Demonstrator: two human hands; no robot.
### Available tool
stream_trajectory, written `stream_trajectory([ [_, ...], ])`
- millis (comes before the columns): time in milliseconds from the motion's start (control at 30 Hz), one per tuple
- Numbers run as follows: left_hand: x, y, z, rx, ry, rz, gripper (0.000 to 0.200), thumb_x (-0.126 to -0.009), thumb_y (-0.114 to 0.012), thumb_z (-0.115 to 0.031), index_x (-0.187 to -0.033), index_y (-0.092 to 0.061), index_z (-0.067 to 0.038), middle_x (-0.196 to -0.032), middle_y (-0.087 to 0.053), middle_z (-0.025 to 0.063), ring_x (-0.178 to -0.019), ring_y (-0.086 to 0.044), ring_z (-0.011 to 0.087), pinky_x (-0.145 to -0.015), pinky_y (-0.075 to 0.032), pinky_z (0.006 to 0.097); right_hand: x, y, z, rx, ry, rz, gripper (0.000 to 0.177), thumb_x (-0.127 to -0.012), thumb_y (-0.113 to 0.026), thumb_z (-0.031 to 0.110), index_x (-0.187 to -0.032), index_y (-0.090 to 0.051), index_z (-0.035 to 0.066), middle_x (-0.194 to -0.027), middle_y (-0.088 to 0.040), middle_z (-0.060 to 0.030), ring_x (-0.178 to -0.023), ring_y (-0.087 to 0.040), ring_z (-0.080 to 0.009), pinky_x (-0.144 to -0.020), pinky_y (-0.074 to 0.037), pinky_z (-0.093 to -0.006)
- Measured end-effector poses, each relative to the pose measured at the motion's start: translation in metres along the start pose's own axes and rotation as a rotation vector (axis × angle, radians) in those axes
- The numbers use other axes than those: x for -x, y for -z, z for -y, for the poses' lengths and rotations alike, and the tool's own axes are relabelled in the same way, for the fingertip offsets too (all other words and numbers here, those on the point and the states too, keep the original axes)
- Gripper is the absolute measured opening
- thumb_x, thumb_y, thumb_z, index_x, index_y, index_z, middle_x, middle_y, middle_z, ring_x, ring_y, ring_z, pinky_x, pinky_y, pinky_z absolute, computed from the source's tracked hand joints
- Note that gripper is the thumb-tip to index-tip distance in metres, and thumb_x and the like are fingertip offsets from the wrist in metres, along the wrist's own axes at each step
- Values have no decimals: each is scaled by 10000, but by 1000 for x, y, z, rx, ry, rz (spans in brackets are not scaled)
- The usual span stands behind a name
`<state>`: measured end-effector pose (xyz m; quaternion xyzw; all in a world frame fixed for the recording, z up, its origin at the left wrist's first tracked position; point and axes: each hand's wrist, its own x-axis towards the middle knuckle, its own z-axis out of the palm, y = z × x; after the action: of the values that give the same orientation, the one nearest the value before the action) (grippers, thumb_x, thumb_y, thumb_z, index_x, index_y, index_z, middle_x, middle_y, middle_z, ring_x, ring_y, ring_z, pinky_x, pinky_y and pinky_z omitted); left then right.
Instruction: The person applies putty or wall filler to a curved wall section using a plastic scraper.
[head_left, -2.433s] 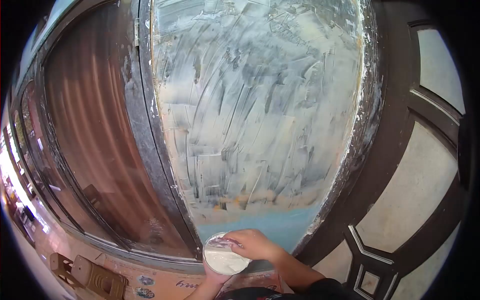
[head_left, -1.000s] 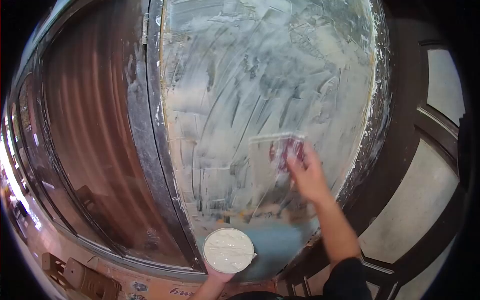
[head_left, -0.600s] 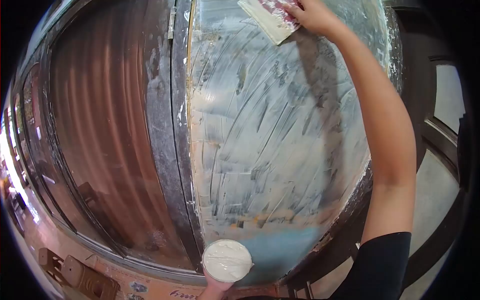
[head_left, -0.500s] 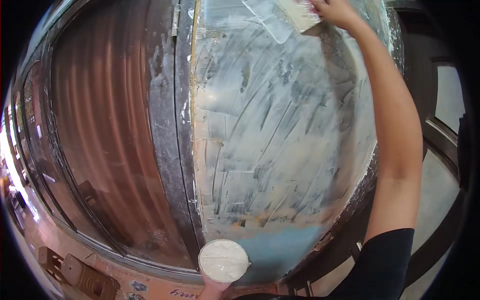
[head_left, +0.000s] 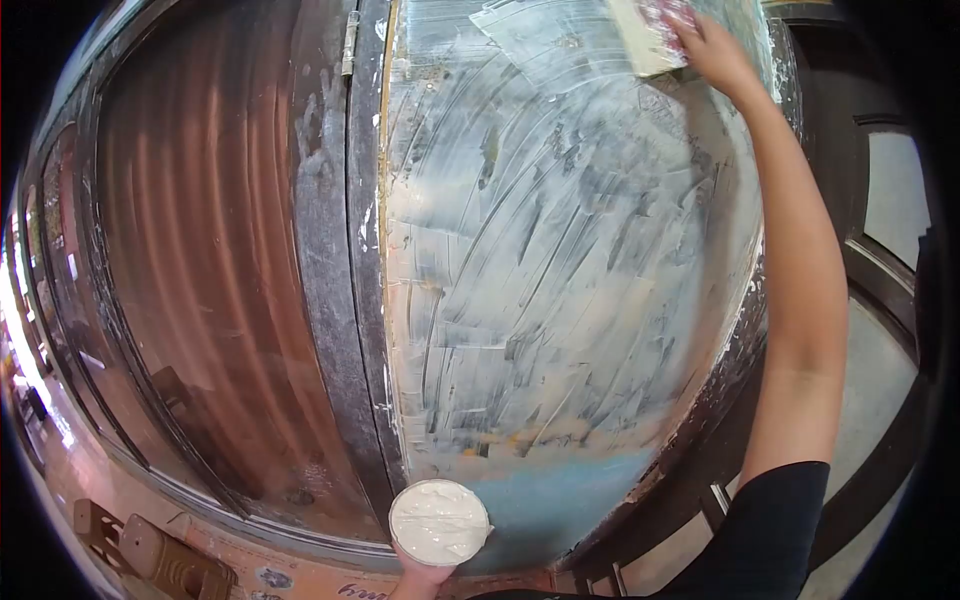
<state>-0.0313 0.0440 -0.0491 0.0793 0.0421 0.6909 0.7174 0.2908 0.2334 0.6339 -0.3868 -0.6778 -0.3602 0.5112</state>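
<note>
1. Tool up high: a wide flat scraper [head_left: 645,35] with a pale blade and a red grip lies flat against the top of the big panel, near its right corner.
2. The right hand [head_left: 712,50] holds it with the arm stretched up. The fingers are closed on the red grip and press the blade onto the panel.
3. I think the scraper is light and thin. The blade likely bends a little, and wet paste could make it slippery. The red grip looks like the best place to hold it, away from the messy edge.
4. A round white tub [head_left: 440,522] of thick white paste is low down, just in front of the panel's bottom edge. It is open and nearly full.
5. The left hand [head_left: 420,580] holds the tub from below. Only a bit of the hand shows, so I cannot tell how the fingers lie.
6. The tub is likely heavy for its size and could spill if tipped. Holding it under the base, kept level, seems right.
7. The tall panel [head_left: 560,250] is smeared all over with white paste. A bare blue strip [head_left: 560,495] shows at its bottom.
8. A dark frame [head_left: 335,250] runs down the panel's left side, with a brown wavy shutter [head_left: 190,250] past it. A dark wooden door with pale panes [head_left: 890,200] is on the right.
</note>
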Motion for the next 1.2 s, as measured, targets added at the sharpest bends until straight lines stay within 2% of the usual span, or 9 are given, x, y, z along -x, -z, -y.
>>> stream_trajectory([
  [200, 10, 16, 1, -102, 7, -31, 675, -943, -383, -590, -1435, -483, -139, -1487, -472, 155, -1351, -443, 433, -1109, -288, 702, 30, -8, 45, -592, -83, -105, 390, -1012, -542, 348, -1280, -623, 77, -1066, -716, -153, -932, -695, -248, -792, -533, -353],
  [300, 14, -16, 8, 120, 98, 47, 637, -967, -354, -543, -1417, -483, -111, -1453, -500, 170, -1328, -471, 427, -1098, -345, 670, 46, -34, 84, -237, 90, -93, 528, -997, -524, 477, -1213, -634, 7, -1021, -715, -176, -945, -674, -302, -873, -492, -378],
  [367, 20, -29, 14, -558, -178, 135, 649, -973, -344, -555, -1420, -473, -103, -1451, -497, 181, -1324, -474, 429, -1088, -360, 671, 41, -35, 65, -28, 42, -65, 552, -994, -508, 503, -1184, -647, 4, -1023, -709, -201, -971, -666, -344, -876, -492, -397],
  [500, 16, -19, 15, -516, -158, 97, 623, -960, -451, -521, -1390, -456, -70, -1414, -514, 170, -1302, -501, 388, -1054, -425, 639, 29, 10, -20, 137, -99, 142, 610, -974, -469, 570, -1139, -694, 28, -1129, -682, -248, -1091, -622, -436, -935, -479, -456],
  [767, 23, -3, 32, -206, -68, -14, 643, -950, -446, -541, -1395, -465, -78, -1436, -499, 172, -1311, -486, 407, -1077, -387, 661, 75, 22, -18, -381, -86, -65, 469, -1012, -533, 475, -1172, -618, 43, -900, -621, -19, -774, -539, -104, -716, -445, -294],
  [867, 9, 2, 43, -94, -8, -30, 647, -962, -397, -555, -1399, -471, -84, -1443, -498, 174, -1309, -490, 417, -1079, -380, 664, 90, 18, -4, -329, 9, 114, 501, -995, -541, 511, -1091, -645, 30, -861, -662, -55, -753, -592, -150, -691, -461, -331],
  [933, 9, 1, 49, -12, 50, -43, 653, -976, -349, -567, -1402, -476, -89, -1448, -499, 176, -1306, -495, 425, -1078, -377, 665, 82, 15, -30, 202, -49, 281, 558, -979, -531, 542, -1028, -677, 6, -940, -709, -193, -866, -674, -372, -773, -507, -446],
  [1100, 8, -17, 63, -19, 42, -14, 677, -953, -373, -587, -1422, -468, -108, -1451, -489, 185, -1313, -480, 436, -1083, -369, 667, 76, 56, -73, 299, -125, 269, 564, -955, -534, 580, -1016, -689, 42, -1004, -697, -240, -991, -651, -434, -827, -501, -495],
  [1200, 15, -17, 70, -193, -25, 16, 694, -940, -385, -593, -1435, -464, -114, -1453, -491, 181, -1318, -469, 442, -1092, -350, 675, 79, 76, -83, 230, -24, -194, 523, -966, -515, 560, -1097, -682, 82, -1025, -706, -214, -1011, -655, -415, -842, -509, -477],
])
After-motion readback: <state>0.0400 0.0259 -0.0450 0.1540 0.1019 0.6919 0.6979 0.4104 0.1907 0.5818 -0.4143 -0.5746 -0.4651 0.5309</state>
